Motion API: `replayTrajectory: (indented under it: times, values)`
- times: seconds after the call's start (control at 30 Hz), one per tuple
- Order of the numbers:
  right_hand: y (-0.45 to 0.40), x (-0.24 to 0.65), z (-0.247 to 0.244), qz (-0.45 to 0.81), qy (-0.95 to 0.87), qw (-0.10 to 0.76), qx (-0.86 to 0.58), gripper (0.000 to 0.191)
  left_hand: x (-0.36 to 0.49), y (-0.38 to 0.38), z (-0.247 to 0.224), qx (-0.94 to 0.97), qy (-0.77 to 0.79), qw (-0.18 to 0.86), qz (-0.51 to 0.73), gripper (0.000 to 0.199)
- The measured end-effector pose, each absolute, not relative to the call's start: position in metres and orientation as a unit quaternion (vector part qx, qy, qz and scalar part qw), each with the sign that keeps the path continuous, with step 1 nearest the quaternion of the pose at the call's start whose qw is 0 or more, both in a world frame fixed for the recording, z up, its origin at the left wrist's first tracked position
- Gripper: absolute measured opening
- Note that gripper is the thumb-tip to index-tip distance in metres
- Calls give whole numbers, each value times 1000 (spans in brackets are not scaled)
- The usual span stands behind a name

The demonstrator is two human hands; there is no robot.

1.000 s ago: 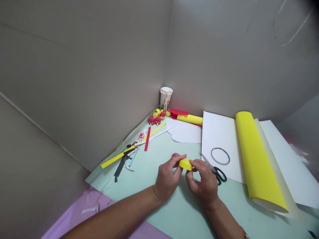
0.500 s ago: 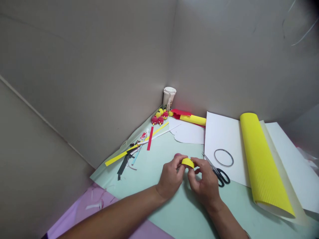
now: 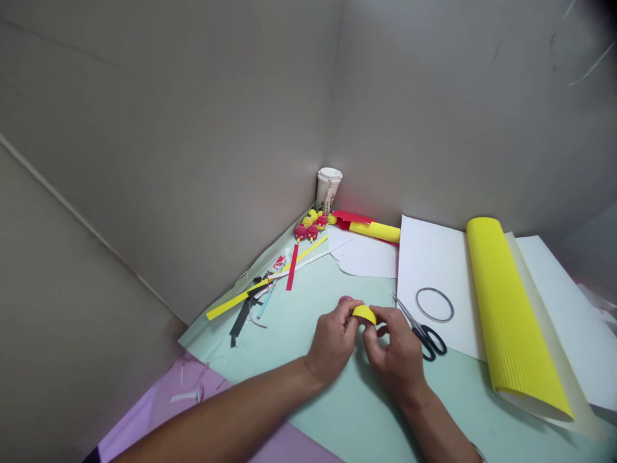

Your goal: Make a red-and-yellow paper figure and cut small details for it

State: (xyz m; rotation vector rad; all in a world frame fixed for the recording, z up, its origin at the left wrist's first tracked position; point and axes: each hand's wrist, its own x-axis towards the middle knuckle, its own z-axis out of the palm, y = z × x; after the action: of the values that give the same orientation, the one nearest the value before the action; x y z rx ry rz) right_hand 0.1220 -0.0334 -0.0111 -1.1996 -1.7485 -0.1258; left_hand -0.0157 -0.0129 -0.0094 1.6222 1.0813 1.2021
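Observation:
Between my hands is a small dome of yellow corrugated paper, its ridged side up. My left hand pinches its left edge with thumb and fingers. From the right, my right hand grips the opposite edge, thumb below and fingers on top. The underside of the dome is mostly hidden. Just behind my left fingertips a small reddish round piece shows in part. A pair of black-handled scissors lies right beside my right hand.
A large yellow corrugated roll lies on white sheets at right, near a grey ring. Paper strips are scattered left. Several small red and yellow figures stand by a lidded cup in the walls' corner.
The view has shifted very slightly. Both hands keep the same hold on the yellow dome, with hardly any movement.

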Motion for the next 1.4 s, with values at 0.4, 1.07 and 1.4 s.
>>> replayTrajectory:
  times: [0.4,1.07,1.4]
  values:
    - [-33,120,-9,19,-671,493,-553,15,-13,-14,-7,631,401,468,472,20]
    - [-36,119,-10,-72,-717,455,-524,17,-16,-13,-10,686,458,365,431,24]
    - [-36,117,-9,-66,-706,457,-537,15,-16,-13,-8,691,460,365,422,25]
